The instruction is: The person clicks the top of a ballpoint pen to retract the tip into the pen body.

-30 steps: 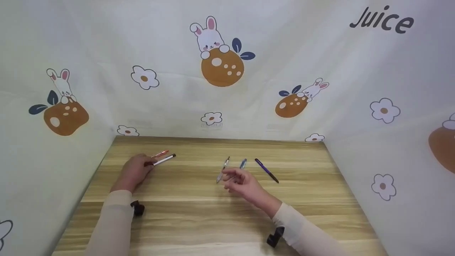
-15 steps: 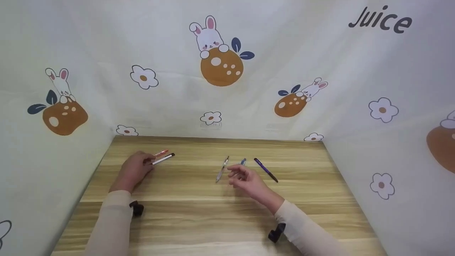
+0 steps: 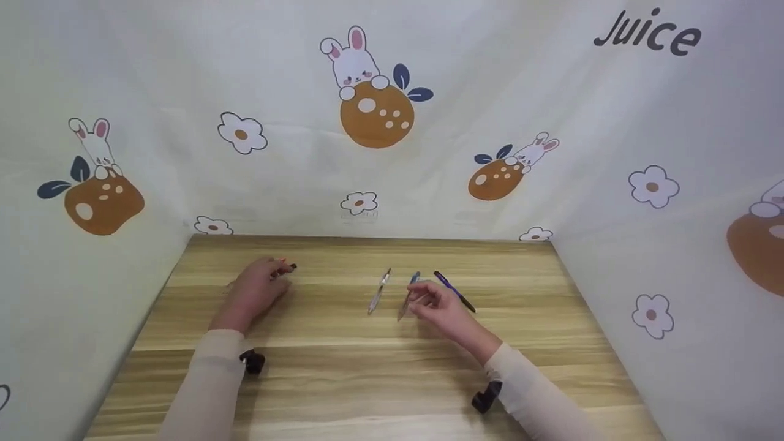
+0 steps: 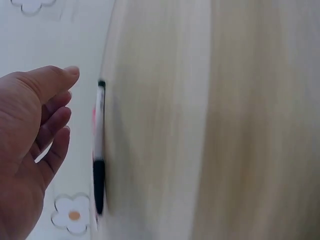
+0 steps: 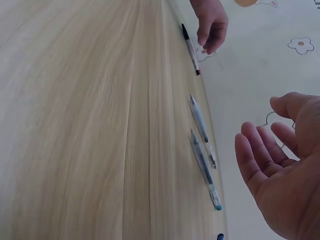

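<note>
My left hand [image 3: 254, 291] hovers above a white pen with black ends [image 4: 99, 135] and a red pen [image 4: 93, 117], covering most of both in the head view. Its fingers are loosely bent with nothing between them, and the left wrist view shows the white pen apart from them on the table. To the right, my right hand [image 3: 440, 306] hangs half curled and holds nothing. It overlaps a clear pen with a blue end [image 3: 415, 277] and lies close to a purple pen with a dark grip [image 3: 446, 282]. Left of it lies a clear pen [image 3: 380, 290].
The wood-grain table [image 3: 343, 380] is enclosed at the back and sides by a pale cloth [image 3: 282, 67] printed with rabbits, oranges and flowers. Black wrist mounts [image 3: 487, 397] sit below both sleeves.
My left hand has shifted right and forward, over the white and red pens. My right hand has drifted slightly right, exposing more of the blue-ended pen. The pens stay in place.
</note>
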Demonstrator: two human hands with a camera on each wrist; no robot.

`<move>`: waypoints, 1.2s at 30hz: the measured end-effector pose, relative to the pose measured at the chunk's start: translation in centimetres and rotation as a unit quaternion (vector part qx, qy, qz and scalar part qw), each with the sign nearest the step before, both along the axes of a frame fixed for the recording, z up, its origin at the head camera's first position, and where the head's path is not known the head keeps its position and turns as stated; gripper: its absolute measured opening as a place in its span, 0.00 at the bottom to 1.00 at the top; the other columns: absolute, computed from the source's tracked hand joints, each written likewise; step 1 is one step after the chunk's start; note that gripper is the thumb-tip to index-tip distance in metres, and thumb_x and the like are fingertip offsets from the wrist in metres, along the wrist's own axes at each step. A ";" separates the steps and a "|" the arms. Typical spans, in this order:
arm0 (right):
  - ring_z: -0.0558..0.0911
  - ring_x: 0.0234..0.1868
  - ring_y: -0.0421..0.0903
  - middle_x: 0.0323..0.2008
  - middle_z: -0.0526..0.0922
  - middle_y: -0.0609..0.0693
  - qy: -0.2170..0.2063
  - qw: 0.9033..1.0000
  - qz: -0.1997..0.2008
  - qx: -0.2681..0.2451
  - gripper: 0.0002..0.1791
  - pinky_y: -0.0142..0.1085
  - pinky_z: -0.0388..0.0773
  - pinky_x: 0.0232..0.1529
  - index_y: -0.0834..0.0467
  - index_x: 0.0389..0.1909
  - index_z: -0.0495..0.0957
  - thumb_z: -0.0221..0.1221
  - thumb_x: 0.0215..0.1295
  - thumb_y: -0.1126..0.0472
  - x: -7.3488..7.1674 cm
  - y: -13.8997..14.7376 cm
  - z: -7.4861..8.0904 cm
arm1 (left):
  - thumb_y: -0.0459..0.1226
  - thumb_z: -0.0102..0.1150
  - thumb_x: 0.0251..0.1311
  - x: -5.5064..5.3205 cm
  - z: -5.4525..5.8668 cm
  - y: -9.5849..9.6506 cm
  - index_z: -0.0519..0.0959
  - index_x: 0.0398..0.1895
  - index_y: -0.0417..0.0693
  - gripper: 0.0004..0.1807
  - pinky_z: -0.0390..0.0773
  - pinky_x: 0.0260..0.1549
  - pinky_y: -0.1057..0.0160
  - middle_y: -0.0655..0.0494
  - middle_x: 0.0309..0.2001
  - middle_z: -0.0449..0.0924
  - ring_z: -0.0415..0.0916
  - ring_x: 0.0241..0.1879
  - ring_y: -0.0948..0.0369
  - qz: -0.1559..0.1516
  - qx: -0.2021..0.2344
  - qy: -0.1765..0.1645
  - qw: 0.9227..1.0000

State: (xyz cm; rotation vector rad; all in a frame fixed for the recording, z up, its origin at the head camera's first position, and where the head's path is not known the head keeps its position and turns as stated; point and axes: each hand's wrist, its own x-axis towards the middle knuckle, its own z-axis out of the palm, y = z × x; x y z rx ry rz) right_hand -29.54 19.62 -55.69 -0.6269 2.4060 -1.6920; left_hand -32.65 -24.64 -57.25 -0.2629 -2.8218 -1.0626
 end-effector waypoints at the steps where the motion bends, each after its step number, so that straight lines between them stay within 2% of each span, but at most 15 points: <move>1: 0.85 0.50 0.52 0.54 0.85 0.65 0.004 1.000 -0.002 0.004 0.20 0.34 0.84 0.50 0.64 0.65 0.82 0.69 0.75 0.67 -0.1 0.2 -0.1 | 0.32 0.68 0.73 0.0 0.1 0.4 0.87 0.59 0.40 0.14 0.79 0.61 0.38 0.42 0.57 0.83 0.80 0.58 0.43 -0.003 0.002 -0.001 1.000; 7: 0.86 0.50 0.51 0.51 0.86 0.62 0.017 1.000 -0.017 0.013 0.20 0.33 0.83 0.51 0.65 0.63 0.83 0.70 0.74 0.66 -0.2 1.0 -0.4 | 0.33 0.70 0.72 -0.2 0.5 2.5 0.87 0.58 0.39 0.14 0.81 0.59 0.39 0.44 0.54 0.84 0.81 0.56 0.44 -0.028 0.009 0.010 1.000; 12: 0.86 0.49 0.55 0.51 0.86 0.69 0.032 0.999 -0.028 0.012 0.17 0.33 0.82 0.50 0.64 0.60 0.85 0.68 0.74 0.71 -0.4 1.5 -0.6 | 0.34 0.71 0.72 -0.2 0.5 4.3 0.87 0.58 0.39 0.15 0.82 0.56 0.42 0.44 0.52 0.85 0.82 0.54 0.46 -0.047 0.017 0.008 0.999; 17: 0.86 0.49 0.54 0.52 0.85 0.71 0.025 0.999 -0.040 0.011 0.16 0.34 0.81 0.51 0.65 0.60 0.85 0.68 0.74 0.72 -0.4 2.0 -0.7 | 0.34 0.71 0.72 -0.2 0.5 6.0 0.87 0.58 0.40 0.14 0.83 0.56 0.42 0.44 0.53 0.85 0.81 0.54 0.47 -0.066 0.039 -0.002 0.997; 25: 0.84 0.49 0.50 0.53 0.86 0.69 0.014 0.998 -0.062 0.011 0.15 0.36 0.82 0.52 0.64 0.58 0.85 0.69 0.73 0.70 -0.5 2.6 -0.5 | 0.33 0.73 0.70 -0.5 -0.1 8.4 0.87 0.57 0.41 0.15 0.83 0.56 0.45 0.50 0.51 0.85 0.82 0.52 0.51 -0.078 0.056 -0.013 0.995; 33: 0.83 0.50 0.53 0.51 0.86 0.66 0.005 0.997 -0.077 0.003 0.15 0.31 0.81 0.48 0.67 0.58 0.84 0.69 0.73 0.70 -0.4 2.8 -0.8 | 0.33 0.74 0.69 -0.4 -0.3 11.2 0.87 0.54 0.40 0.13 0.83 0.55 0.46 0.51 0.48 0.84 0.82 0.50 0.52 -0.089 0.058 -0.003 0.994; 36: 0.83 0.49 0.52 0.50 0.86 0.66 0.004 0.997 -0.079 0.004 0.15 0.31 0.81 0.47 0.68 0.58 0.84 0.69 0.73 0.70 -0.3 2.8 -0.8 | 0.34 0.74 0.69 -0.5 -0.5 12.3 0.88 0.54 0.40 0.13 0.83 0.55 0.47 0.52 0.47 0.84 0.82 0.49 0.53 -0.092 0.061 -0.008 0.994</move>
